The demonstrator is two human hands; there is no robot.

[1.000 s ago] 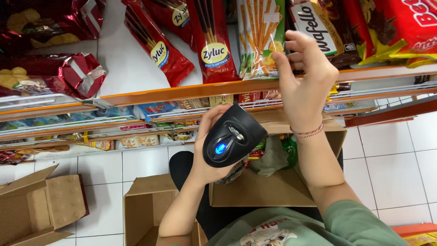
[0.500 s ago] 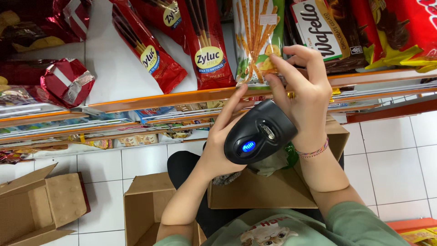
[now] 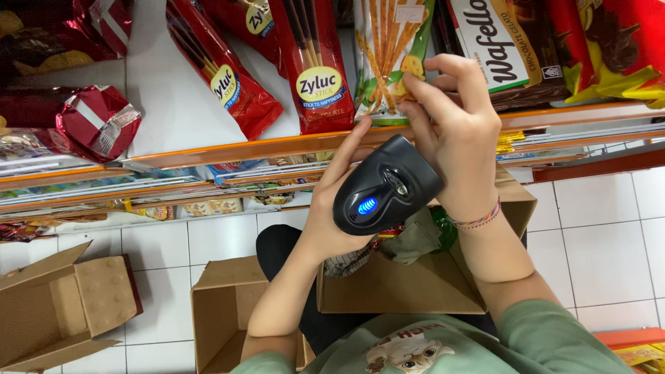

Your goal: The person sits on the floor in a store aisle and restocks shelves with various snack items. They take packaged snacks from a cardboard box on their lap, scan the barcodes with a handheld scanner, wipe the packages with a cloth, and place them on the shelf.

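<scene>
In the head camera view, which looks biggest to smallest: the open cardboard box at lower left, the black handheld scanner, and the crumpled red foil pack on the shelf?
1. Cardboard box.
2. Black scanner, though it sits nearer the camera, in the left hand, so it looks enlarged.
3. Red foil pack.

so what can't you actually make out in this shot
- Head view: the green packet's lower front is hidden by the right hand.
- The scanner's scanning end and handle are hidden by its own body and the left hand.
- Contents of the box on the lap are mostly covered by scanner and arms.
- The lower shelf goods are too small and squeezed to tell apart.
- Red packs at right are cut by the frame edge.
</scene>
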